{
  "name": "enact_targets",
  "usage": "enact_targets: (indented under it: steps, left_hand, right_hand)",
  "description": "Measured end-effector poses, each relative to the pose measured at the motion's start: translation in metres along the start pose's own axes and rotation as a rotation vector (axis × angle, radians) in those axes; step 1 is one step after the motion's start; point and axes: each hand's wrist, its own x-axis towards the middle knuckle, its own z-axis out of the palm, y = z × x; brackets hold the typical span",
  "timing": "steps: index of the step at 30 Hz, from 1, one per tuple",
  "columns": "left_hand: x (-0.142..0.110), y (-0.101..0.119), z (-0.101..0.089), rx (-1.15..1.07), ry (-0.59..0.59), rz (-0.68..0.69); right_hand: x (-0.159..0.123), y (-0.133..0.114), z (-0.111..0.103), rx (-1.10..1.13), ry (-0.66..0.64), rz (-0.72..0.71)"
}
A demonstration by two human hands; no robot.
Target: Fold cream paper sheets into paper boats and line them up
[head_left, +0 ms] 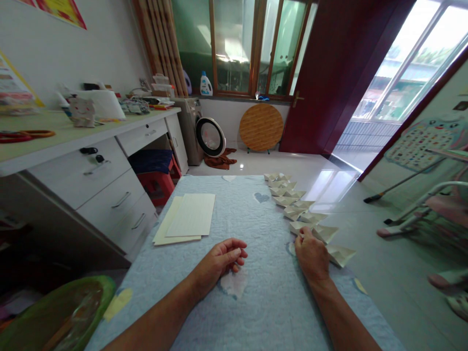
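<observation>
Paper boats [293, 212] stand right of centre; the right hand [312, 253] partly hides one, and I cannot tell whether its fingertips pinch it. Lower centre, the left hand [224, 257] curls loosely.

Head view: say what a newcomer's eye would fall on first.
The paper boats along the right edge of the blue cloth would likely catch the eye first, the right hand at one of them. Next come pale paper sheets on the cloth's left, then the round wooden board below the window.
</observation>
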Motion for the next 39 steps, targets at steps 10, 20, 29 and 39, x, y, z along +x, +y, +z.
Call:
enact_targets:
  steps: [10, 20, 29, 39]
  left_hand:
    - [0.000, 0.000, 0.001, 0.008, 0.002, -0.009]
    - [-0.005, 0.005, -0.002, 0.475, 0.099, 0.267]
    - [-0.001, 0.035, -0.030, 1.718, 0.580, 0.500]
    - [-0.006, 0.043, -0.046, 1.956, 0.431, 0.174]
  right_hand:
    - [-0.003, 0.000, 0.002, 0.003, 0.078, -0.013]
    - [-0.021, -0.015, 0.000, 0.261, -0.020, -0.477]
    - [-0.039, -0.040, -0.035, 0.001, -0.400, -0.716]
    - [-0.056, -0.093, -0.059, -0.042, -0.529, -0.906]
